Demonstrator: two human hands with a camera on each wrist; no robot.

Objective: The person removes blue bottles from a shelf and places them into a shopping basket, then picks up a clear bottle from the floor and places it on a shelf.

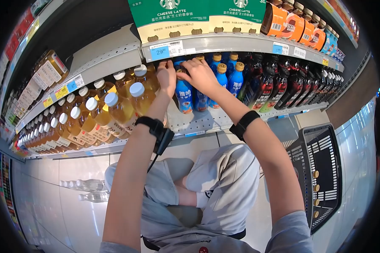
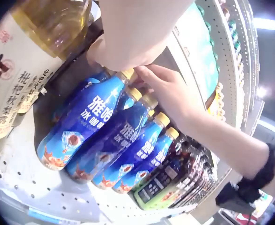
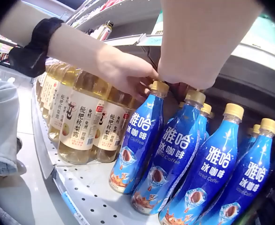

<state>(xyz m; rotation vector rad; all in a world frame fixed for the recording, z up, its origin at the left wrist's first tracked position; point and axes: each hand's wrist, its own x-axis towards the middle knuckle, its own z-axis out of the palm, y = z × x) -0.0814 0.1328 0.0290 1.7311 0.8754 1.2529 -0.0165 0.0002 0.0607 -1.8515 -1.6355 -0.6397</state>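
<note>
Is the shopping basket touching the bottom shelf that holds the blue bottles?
Apart. The head view shows floor tiles between the basket and the front edge of the bottom shelf.

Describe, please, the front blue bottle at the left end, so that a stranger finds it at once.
Find the green Starbucks boxes. On the shelf below stand blue bottles with gold caps. It is the leftmost in their front row, the only one there with amber bottles next to it.
</note>
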